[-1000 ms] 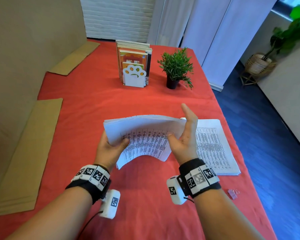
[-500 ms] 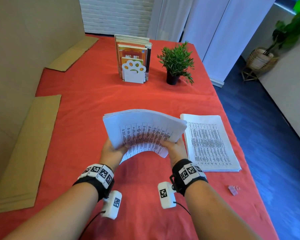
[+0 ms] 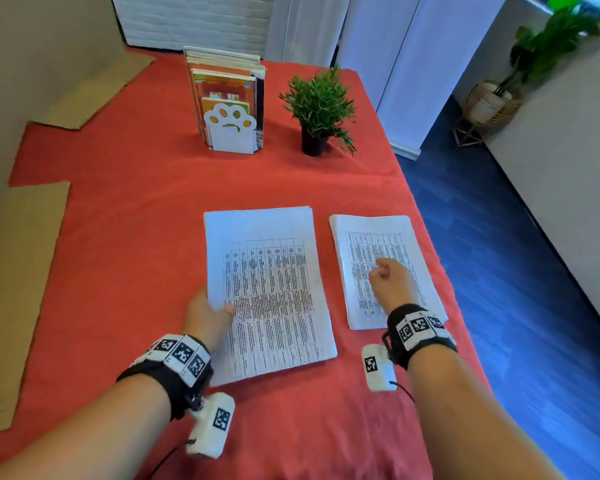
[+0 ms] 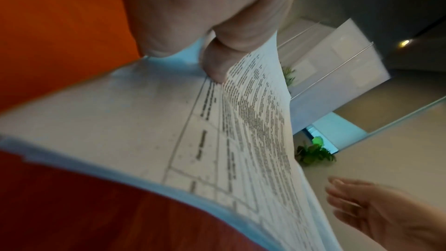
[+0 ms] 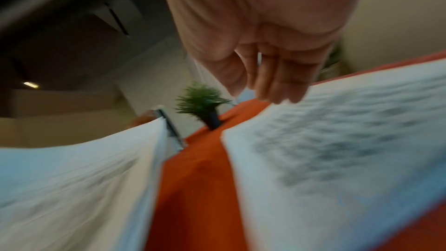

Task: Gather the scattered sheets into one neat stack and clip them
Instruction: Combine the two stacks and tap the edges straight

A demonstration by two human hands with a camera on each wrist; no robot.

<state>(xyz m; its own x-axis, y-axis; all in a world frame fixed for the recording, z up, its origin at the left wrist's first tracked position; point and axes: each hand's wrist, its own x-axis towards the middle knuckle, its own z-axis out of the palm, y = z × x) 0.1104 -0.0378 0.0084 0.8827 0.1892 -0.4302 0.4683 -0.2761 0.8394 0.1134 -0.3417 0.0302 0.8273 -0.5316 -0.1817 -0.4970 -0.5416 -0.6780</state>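
Two stacks of printed sheets lie side by side on the red tablecloth (image 3: 146, 209). The larger left stack (image 3: 267, 271) sits at the centre. My left hand (image 3: 219, 308) holds its left edge with the thumb on top; the other fingers are hidden under the paper. The left wrist view shows that thumb pressing on the stack (image 4: 144, 121). The smaller right stack (image 3: 368, 237) lies near the table's right edge. My right hand (image 3: 381, 268) hovers over it, holding nothing. In the right wrist view the right hand (image 5: 272, 87) points its straight fingers down at the right stack (image 5: 337, 150); contact is unclear.
A white paw-shaped bookend with books (image 3: 231, 109) and a small potted plant (image 3: 317, 109) stand at the back. Cardboard sheets (image 3: 14, 289) lie along the left side. The table's right edge (image 3: 440, 271) drops to a blue floor.
The stack both hands held up in the air now lies flat on the table. My right hand has let go and moved right over the other stack.
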